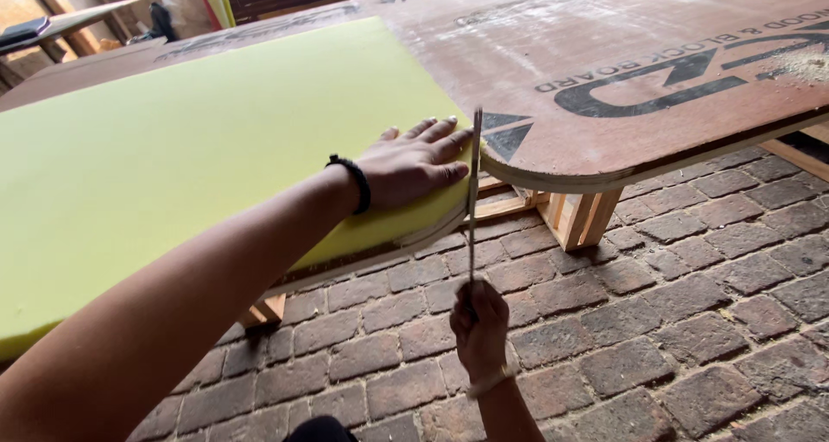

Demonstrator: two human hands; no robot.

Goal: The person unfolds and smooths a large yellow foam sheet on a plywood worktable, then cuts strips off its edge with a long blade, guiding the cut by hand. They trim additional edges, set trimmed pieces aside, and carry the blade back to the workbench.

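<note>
Pressing my spread left hand (pixel 413 161) flat on the soft, squashy foam (pixel 199 140), my right hand (pixel 480 325) grips the thin blade (pixel 473 192) low.

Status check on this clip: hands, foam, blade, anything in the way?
Left hand flat on the yellow-green foam sheet. Right hand grips a thin blade upright at the foam's curved edge. Brown printed board beside it; no obstruction.

Pale lime-green foam sheet (pixel 199 140) on reddish-brown plywood board (pixel 604 53) with black printed shapes; grey-brown brick floor (pixel 691 304) in staggered pattern; black bracelet (pixel 356 183) on wrist
</note>
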